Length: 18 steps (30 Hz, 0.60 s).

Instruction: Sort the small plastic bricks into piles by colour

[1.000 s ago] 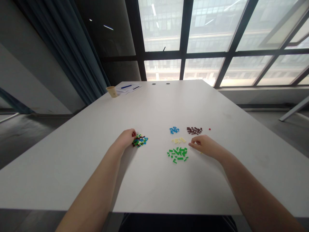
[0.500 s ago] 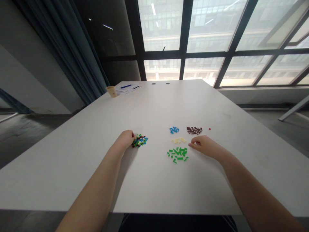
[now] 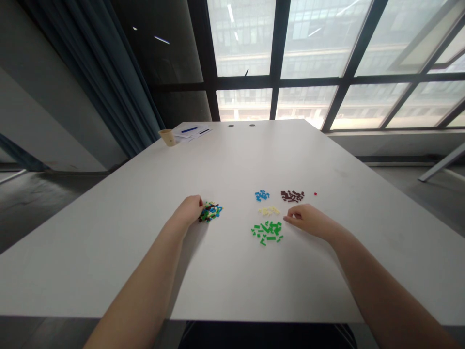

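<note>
My left hand point(image 3: 191, 208) is at the left edge of a mixed pile of small toy bricks point(image 3: 210, 212) in green, blue, brown and yellow. Its fingers are pinched together at the bricks; what they hold, if anything, is hidden. My right hand point(image 3: 304, 219) rests on the table, closed with curled fingers, its fingertips just right of the pale yellow bricks point(image 3: 269, 211). I cannot make out anything in it. Green bricks point(image 3: 268, 231) lie nearer to me, left of that hand. Beyond it are dark brown bricks point(image 3: 292, 196) and a cluster of blue bricks point(image 3: 262, 195).
A single red brick point(image 3: 315, 194) lies right of the brown ones on the white table point(image 3: 232, 281). At the far left edge stand a tan cup point(image 3: 168, 137) and papers point(image 3: 186, 133) with a blue pen point(image 3: 189, 130) on top. Windows rise behind the table.
Both hands stay almost in place; my left hand has shifted very slightly at the mixed pile. A small yellow spot beneath my right hand no longer shows.
</note>
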{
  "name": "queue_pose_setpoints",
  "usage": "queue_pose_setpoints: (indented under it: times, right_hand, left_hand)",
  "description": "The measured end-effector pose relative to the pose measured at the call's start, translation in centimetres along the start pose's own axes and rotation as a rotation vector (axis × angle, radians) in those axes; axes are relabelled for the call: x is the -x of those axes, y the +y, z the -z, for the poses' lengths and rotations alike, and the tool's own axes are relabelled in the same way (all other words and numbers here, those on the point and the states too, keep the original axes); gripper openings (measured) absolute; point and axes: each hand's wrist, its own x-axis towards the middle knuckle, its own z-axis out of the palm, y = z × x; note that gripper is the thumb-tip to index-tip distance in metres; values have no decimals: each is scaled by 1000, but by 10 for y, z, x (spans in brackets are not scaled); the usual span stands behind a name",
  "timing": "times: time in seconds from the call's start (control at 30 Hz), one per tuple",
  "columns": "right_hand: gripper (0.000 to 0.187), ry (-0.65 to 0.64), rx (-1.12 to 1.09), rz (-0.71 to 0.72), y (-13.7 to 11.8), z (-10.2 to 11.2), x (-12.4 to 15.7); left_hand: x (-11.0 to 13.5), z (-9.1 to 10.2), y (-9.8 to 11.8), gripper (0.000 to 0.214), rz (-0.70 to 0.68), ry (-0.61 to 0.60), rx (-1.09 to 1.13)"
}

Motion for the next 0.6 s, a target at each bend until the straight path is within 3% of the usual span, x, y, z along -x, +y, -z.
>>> queue_pose_setpoints:
  times: [0.27,0.37,0.47,0.6]
  right_hand:
    - [33,10,8,2,-3,2,1]
    - [34,15,11,4,-2,2,1]
    - [33,15,12,3,-2,1,1]
    - [33,10,17,0,-3,2,1]
  left_hand:
    - [-1,-1,1,19,7,21,6]
    - [-1,0,0,19,8,87,26]
    - [0,1,-1,17,-12,161,86]
    - [6,7,8,11,-99,162,228]
